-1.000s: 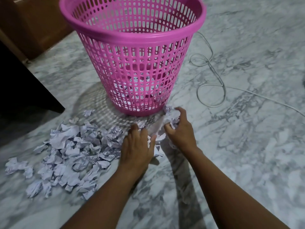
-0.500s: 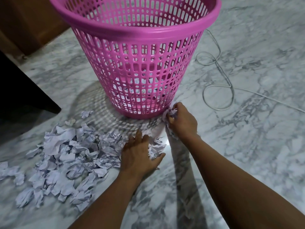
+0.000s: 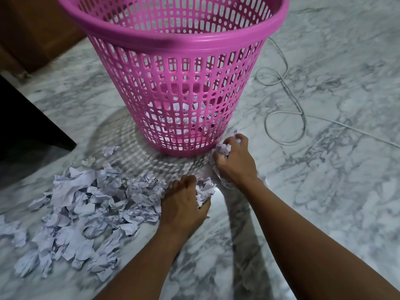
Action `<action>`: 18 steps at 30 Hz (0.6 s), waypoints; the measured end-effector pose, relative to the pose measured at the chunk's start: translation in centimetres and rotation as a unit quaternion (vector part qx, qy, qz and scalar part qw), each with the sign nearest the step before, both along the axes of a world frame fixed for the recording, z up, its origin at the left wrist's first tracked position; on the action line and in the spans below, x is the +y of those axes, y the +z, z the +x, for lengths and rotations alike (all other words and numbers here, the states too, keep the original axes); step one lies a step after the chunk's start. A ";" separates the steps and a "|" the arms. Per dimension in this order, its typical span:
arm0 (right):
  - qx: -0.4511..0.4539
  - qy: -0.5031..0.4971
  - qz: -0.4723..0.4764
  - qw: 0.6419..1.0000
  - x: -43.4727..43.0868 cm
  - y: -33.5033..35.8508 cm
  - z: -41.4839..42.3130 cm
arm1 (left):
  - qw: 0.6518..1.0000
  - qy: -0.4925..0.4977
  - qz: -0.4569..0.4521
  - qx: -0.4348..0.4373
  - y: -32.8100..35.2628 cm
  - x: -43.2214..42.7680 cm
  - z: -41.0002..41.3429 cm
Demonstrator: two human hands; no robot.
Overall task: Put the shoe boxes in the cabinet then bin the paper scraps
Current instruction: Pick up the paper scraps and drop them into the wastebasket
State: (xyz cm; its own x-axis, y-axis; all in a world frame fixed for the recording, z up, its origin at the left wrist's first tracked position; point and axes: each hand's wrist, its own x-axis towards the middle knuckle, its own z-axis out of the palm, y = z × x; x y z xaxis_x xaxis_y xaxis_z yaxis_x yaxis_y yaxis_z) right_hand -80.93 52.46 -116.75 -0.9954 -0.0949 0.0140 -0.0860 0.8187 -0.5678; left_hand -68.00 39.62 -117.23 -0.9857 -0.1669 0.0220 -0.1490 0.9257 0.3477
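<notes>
A pink perforated plastic bin [image 3: 186,68] stands upright on the marble floor, with a few crumpled papers showing through its lower holes. A heap of crumpled white paper scraps [image 3: 86,206] lies on the floor to its lower left. My left hand [image 3: 184,204] rests at the heap's right edge, fingers curled around a clump of scraps. My right hand [image 3: 234,161] is at the bin's base on the right, closed on a bunch of scraps. No shoe boxes are in view.
A grey cable [image 3: 285,100] loops over the floor right of the bin. Dark furniture [image 3: 23,126] stands at the left edge, and brown wooden furniture [image 3: 36,29] fills the top left corner.
My left hand has curled its fingers around scraps at the heap's edge. My right hand has gathered more paper beside the bin's base. The view has moved closer to the bin.
</notes>
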 end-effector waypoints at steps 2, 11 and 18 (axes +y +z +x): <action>-0.006 0.017 0.002 1.000 -0.2 0.1 0.1 | 1.000 0.012 0.011 0.000 0.2 0.2 0.1; 0.020 -0.004 0.054 0.998 -0.7 -1.1 -0.6 | 0.999 0.037 0.004 -0.018 0.2 0.5 -1.4; 0.038 0.030 0.045 0.998 -1.0 -0.8 -0.2 | 0.998 0.064 0.028 0.006 -0.3 1.0 -1.7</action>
